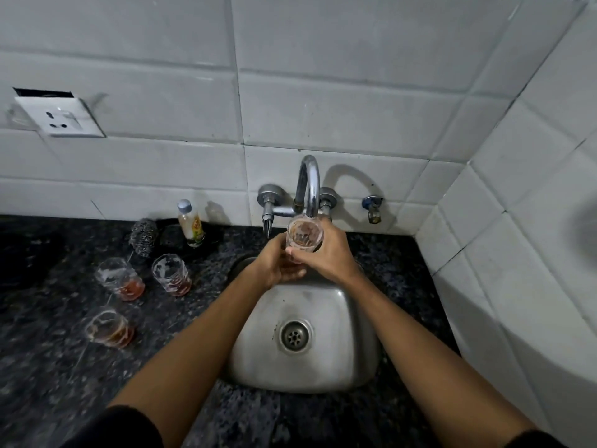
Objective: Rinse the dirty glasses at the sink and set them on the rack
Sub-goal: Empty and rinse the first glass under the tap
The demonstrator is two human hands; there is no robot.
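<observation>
Two hands hold one glass point(304, 236) upright under the tap point(309, 185), above the sink point(303, 334). Right hand point(329, 253): fingers clamped round the glass wall. Left hand point(274, 265): fingers closed about its base. Three dirty glasses point(121, 279) point(171, 275) point(109, 328), each with reddish-brown dregs, stand on the dark counter point(48, 367) left of the sink. Behind them, by the tiled wall, stand a scrubber point(143, 236) and a small bottle point(191, 224).

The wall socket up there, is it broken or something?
It looks loose. The wall socket on the tiled wall, left of the tap, hangs crooked, with a dark gap above its plate. Nothing else looks damaged.
</observation>
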